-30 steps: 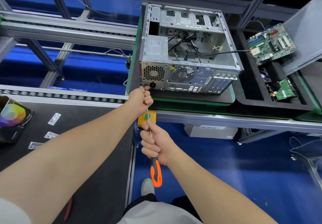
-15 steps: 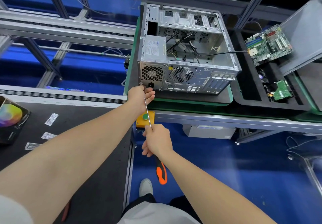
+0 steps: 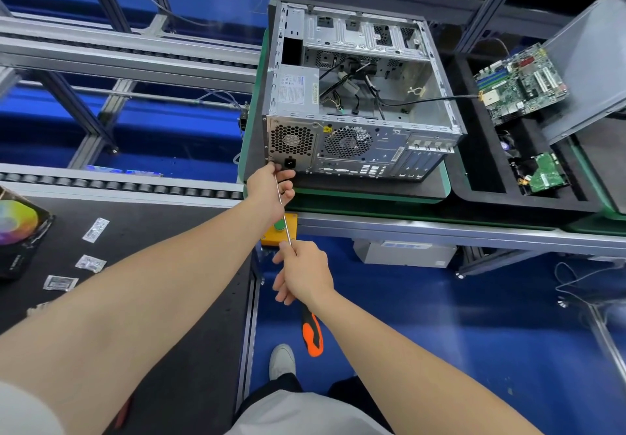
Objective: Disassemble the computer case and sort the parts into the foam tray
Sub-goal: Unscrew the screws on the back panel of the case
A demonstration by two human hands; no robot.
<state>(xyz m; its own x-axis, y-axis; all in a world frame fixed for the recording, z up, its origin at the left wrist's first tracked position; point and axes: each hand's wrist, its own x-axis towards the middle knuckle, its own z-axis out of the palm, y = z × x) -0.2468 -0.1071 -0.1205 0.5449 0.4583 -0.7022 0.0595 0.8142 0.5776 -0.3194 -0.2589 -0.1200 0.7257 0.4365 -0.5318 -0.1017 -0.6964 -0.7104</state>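
Observation:
The open grey computer case (image 3: 359,95) lies on a green-edged pallet (image 3: 443,184), rear panel toward me, with the power supply (image 3: 293,94) and loose cables inside. My right hand (image 3: 305,273) grips a long screwdriver (image 3: 311,333) with an orange and black handle. Its thin shaft runs up to the lower left corner of the rear panel, beside the power socket. My left hand (image 3: 271,187) is pinched around the shaft near its tip, against the case. The black foam tray (image 3: 484,170) at right holds a green motherboard (image 3: 520,84) and a small green board (image 3: 545,173).
A yellow box with a green button (image 3: 279,228) is fixed to the conveyor rail under the shaft. A black mat (image 3: 135,231) at left carries small foil packets and a colourful box (image 3: 17,228). A grey panel (image 3: 589,65) leans over the tray. Blue floor lies below.
Both hands and the screwdriver have moved up toward the case. The left hand now touches the rear panel's lower left corner, and the right hand has slid nearer the shaft.

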